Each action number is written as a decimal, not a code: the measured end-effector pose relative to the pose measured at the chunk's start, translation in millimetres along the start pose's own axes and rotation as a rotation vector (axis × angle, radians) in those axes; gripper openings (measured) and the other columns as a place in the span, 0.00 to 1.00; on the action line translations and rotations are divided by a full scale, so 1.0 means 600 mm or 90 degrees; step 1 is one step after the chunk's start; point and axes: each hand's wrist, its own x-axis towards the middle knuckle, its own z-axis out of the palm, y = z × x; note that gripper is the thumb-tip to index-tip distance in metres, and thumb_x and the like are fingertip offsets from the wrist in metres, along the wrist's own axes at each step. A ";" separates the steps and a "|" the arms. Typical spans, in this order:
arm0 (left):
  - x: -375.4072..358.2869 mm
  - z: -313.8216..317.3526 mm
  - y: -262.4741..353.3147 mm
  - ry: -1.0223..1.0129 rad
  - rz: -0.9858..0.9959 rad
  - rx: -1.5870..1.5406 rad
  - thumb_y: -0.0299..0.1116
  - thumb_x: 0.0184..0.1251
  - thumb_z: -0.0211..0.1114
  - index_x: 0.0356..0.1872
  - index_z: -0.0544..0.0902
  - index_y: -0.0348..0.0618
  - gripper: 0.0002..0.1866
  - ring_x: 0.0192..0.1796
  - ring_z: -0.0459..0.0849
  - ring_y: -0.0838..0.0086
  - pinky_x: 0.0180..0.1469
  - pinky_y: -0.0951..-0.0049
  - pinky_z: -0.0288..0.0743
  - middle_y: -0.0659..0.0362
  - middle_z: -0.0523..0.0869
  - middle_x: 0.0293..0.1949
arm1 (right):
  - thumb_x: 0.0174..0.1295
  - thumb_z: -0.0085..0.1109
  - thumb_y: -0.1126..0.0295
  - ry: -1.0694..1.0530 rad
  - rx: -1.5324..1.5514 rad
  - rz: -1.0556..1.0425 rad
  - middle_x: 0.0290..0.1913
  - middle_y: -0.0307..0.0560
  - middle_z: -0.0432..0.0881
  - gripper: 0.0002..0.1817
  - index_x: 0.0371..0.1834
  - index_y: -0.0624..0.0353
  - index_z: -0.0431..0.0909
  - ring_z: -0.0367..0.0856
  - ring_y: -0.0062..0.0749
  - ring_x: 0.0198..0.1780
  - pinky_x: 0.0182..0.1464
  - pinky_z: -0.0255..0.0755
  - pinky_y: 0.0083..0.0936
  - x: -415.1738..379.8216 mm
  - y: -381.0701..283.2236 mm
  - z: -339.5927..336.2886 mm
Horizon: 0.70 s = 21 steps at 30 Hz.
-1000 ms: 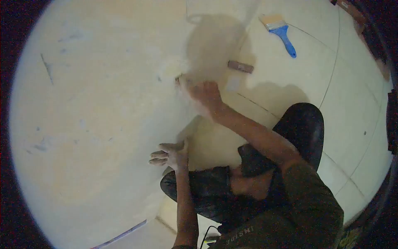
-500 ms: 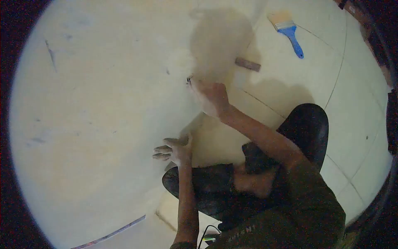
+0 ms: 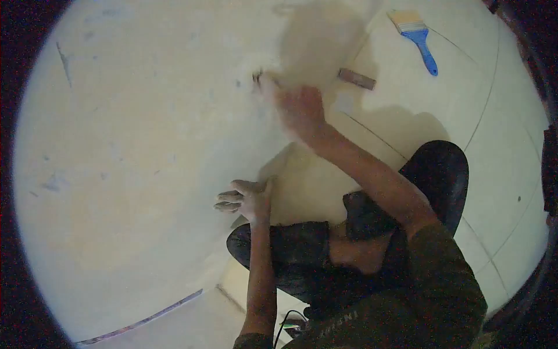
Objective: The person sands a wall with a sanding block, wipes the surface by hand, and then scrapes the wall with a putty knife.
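My right hand (image 3: pixel 293 107) reaches to the large pale, smudged surface (image 3: pixel 128 134) and is smeared by motion. A small dark bit shows at its fingertips. The fingers look closed, but what they hold is too small and blurred to name. Lower down, my left hand (image 3: pixel 249 200), whitened with dust, rests near the same surface with its fingers apart and nothing in it. Its shadow falls just beside it. Right of my right hand, a brownish rectangular block (image 3: pixel 357 79) lies on the tiled floor (image 3: pixel 511 157).
A wide paintbrush with a blue handle (image 3: pixel 427 53) lies on the tiles at the upper right. My folded legs (image 3: pixel 439 174) in dark trousers take up the lower middle. A thin black cable (image 3: pixel 281 327) is at the bottom edge. A dark strip (image 3: pixel 145 319) crosses the lower left.
My right hand has moved up along the pale surface, with the dark bit at its fingertips. My left hand keeps about the same pose. The whole view has shifted slightly.
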 end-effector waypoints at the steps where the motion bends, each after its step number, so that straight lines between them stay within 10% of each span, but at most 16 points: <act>1: 0.016 0.004 -0.008 0.032 0.012 0.010 0.84 0.42 0.71 0.84 0.30 0.40 0.84 0.73 0.16 0.09 0.63 0.04 0.36 0.16 0.22 0.75 | 0.69 0.57 0.69 0.017 0.011 -0.032 0.33 0.47 0.88 0.12 0.54 0.47 0.79 0.89 0.50 0.31 0.30 0.82 0.45 -0.025 -0.018 0.029; 4: 0.005 0.007 0.013 0.211 0.092 0.091 0.84 0.41 0.71 0.84 0.30 0.42 0.83 0.73 0.17 0.08 0.64 0.05 0.34 0.16 0.23 0.76 | 0.67 0.61 0.67 0.159 -0.004 -0.149 0.31 0.51 0.86 0.13 0.54 0.49 0.75 0.87 0.55 0.29 0.29 0.79 0.48 -0.024 0.013 0.099; 7: 0.007 -0.023 0.016 -0.114 -0.036 -0.018 0.84 0.41 0.71 0.84 0.30 0.43 0.83 0.73 0.17 0.08 0.65 0.05 0.32 0.16 0.23 0.76 | 0.67 0.58 0.69 0.031 0.020 -0.024 0.41 0.52 0.87 0.14 0.56 0.50 0.76 0.88 0.51 0.34 0.32 0.81 0.47 0.008 0.011 0.009; 10: 0.004 -0.034 0.035 -0.120 -0.026 0.033 0.87 0.48 0.62 0.85 0.44 0.38 0.76 0.73 0.15 0.09 0.66 0.07 0.28 0.14 0.25 0.76 | 0.69 0.60 0.64 0.011 0.069 -0.022 0.34 0.52 0.86 0.12 0.53 0.52 0.76 0.87 0.53 0.32 0.30 0.79 0.47 -0.034 0.007 0.035; 19: 0.001 0.037 0.001 0.137 0.075 0.031 0.85 0.40 0.71 0.84 0.26 0.50 0.84 0.72 0.19 0.06 0.63 0.04 0.35 0.15 0.23 0.75 | 0.71 0.62 0.57 0.010 0.117 -0.084 0.26 0.50 0.84 0.12 0.47 0.52 0.79 0.86 0.49 0.26 0.25 0.77 0.47 -0.064 -0.035 0.042; 21: 0.007 0.030 0.001 0.228 0.127 0.037 0.85 0.46 0.66 0.83 0.43 0.41 0.75 0.73 0.18 0.08 0.65 0.07 0.27 0.13 0.27 0.76 | 0.71 0.61 0.59 0.056 0.111 -0.094 0.27 0.48 0.85 0.11 0.49 0.51 0.79 0.87 0.47 0.26 0.25 0.78 0.46 -0.061 -0.035 0.048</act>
